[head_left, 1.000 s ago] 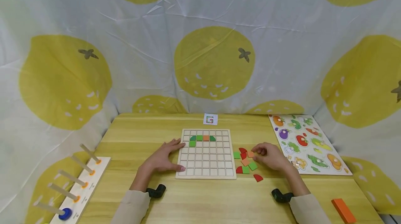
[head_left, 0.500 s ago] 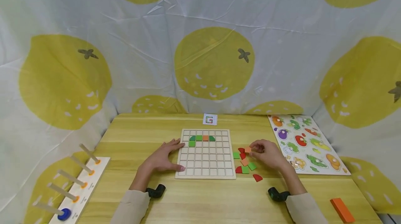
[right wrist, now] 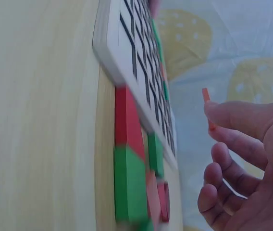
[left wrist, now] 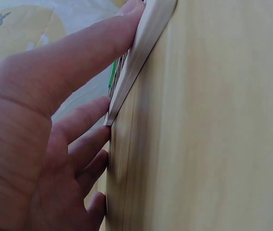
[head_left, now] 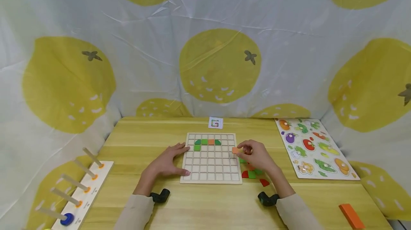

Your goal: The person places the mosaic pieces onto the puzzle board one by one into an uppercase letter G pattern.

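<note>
A wooden grid board (head_left: 210, 165) lies mid-table, with green tiles (head_left: 197, 147) and one orange tile (head_left: 211, 141) set in its upper cells. My left hand (head_left: 167, 160) rests at the board's left edge, thumb and fingertips on the frame; the left wrist view shows the thumb (left wrist: 79, 57) on the rim. Between thumb and index finger my right hand (head_left: 257, 155) pinches an orange square tile (head_left: 235, 150), raised over the board's right edge. In the right wrist view this orange tile (right wrist: 207, 108) appears edge-on, above the board.
Loose red (head_left: 264, 182) and green tiles (head_left: 252, 174) lie right of the board, partly under my right hand. A pattern card (head_left: 215, 123) sits behind the board. A vegetable puzzle (head_left: 321, 151) lies at right, a peg stand (head_left: 86, 194) at left, an orange block (head_left: 351, 216) at front right.
My right hand has picked the orange square tile from the loose pile and carried it left to the board's right edge. The left hand has stayed in place.
</note>
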Motion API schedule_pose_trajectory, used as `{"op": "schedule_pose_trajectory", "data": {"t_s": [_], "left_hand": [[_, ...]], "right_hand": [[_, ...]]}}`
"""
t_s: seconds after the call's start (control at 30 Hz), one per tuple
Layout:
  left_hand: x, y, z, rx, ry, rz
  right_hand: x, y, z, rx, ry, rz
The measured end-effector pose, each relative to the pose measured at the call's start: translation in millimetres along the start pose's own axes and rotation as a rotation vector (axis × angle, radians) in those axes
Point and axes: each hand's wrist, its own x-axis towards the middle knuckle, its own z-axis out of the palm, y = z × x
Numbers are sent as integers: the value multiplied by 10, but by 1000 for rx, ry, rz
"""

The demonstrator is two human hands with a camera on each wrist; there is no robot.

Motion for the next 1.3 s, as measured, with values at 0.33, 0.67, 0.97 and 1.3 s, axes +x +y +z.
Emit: {"op": "schedule_pose_trajectory", "data": {"t_s": [0.33, 0.67, 0.97, 1.3], "left_hand": [[17, -29, -3, 6, -3, -1], [-3, -7, 12, -3, -21, -20], [-8, 13, -6, 5, -20, -23], [14, 7, -16, -2, -20, -34]], "right_hand": [[205, -213, 402, 1, -30, -42], [327, -394, 717, 42, -52, -28], [453, -500, 947, 18, -94, -60], [566, -609, 1069, -40, -118, -69]]}}
